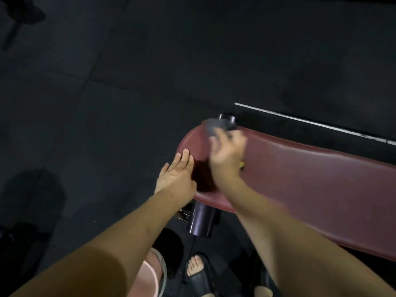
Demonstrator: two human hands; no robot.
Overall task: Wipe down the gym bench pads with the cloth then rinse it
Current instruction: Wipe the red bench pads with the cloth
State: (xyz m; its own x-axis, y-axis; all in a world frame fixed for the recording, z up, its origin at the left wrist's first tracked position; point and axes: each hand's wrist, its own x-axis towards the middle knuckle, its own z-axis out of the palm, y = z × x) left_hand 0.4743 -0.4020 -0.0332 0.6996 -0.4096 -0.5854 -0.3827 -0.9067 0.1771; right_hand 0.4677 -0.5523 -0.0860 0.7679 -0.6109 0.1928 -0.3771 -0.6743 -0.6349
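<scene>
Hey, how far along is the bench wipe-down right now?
Done: nothing I can confirm; the pad's sheen doesn't show which parts were wiped. In hand: the right hand, blurred, holds a dark cloth at the rounded end of the red pad, while the left hand rests flat on its edge. Left: the remaining pad, then rinsing; no sink in view.
</scene>
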